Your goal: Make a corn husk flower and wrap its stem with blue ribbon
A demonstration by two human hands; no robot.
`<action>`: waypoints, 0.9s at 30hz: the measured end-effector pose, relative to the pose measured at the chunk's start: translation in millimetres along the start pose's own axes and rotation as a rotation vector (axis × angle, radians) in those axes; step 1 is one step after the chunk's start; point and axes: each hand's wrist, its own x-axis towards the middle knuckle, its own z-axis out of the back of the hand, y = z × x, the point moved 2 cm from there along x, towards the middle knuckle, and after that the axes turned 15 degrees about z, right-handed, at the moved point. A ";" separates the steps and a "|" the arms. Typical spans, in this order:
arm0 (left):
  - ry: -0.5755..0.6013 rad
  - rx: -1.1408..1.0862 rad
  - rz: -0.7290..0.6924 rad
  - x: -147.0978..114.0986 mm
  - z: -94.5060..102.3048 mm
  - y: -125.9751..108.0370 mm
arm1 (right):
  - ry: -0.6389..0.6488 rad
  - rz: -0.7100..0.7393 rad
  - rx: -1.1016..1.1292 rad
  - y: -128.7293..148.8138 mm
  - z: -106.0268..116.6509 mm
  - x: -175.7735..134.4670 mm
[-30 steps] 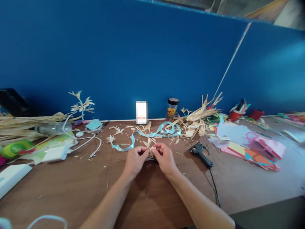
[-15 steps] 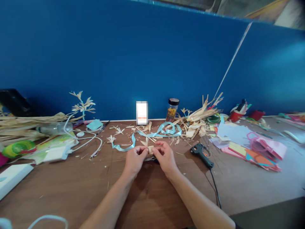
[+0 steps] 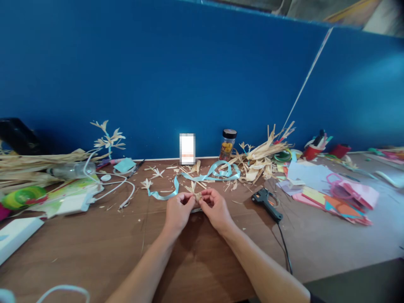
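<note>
Between my fingertips, low over the middle of the table, is a small piece of dried corn husk (image 3: 197, 196). My left hand (image 3: 180, 209) pinches it from the left with thumb and forefinger. From the right, the thumb and fingers of my right hand (image 3: 215, 207) close on the same piece. Pale husk petals (image 3: 192, 187) stand up just behind the fingertips; whether they join the held piece I cannot tell. A light blue ribbon (image 3: 164, 197) curls across the table beyond my hands, with a husk flower (image 3: 147, 185) at its left end.
Right of my hands lies a black glue gun (image 3: 267, 205) with its cord. Farther right are coloured papers (image 3: 331, 202). Husk scraps, a jar (image 3: 227, 145) and a husk heap (image 3: 261, 162) line the back. White cables (image 3: 126, 185) and a white box (image 3: 20, 235) are at left.
My right fingers have moved slightly left, closer to my left fingertips. The husk piece between them looks turned and more bunched. My left hand has hardly moved.
</note>
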 end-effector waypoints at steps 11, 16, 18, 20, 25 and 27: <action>0.016 -0.046 -0.006 -2.2 -5.5 3.9 | -0.069 -0.020 -0.027 0.2 1.8 -0.3; 0.162 -0.239 0.098 -2.2 -9.4 5.2 | -0.138 -0.219 0.262 -6.2 1.0 0.6; 0.269 -0.321 0.184 -2.9 -10.3 3.6 | -0.137 -0.297 0.370 -4.2 0.9 1.5; 0.350 -0.363 0.245 -4.0 -9.9 0.8 | -0.135 -0.346 0.442 -1.5 1.3 2.3; 0.427 -0.375 0.245 -6.0 -8.0 -4.6 | -0.101 -0.406 0.574 2.4 2.0 1.8; 0.428 -0.387 0.234 -5.8 -8.2 -5.0 | -0.074 -0.421 0.627 4.3 1.8 1.8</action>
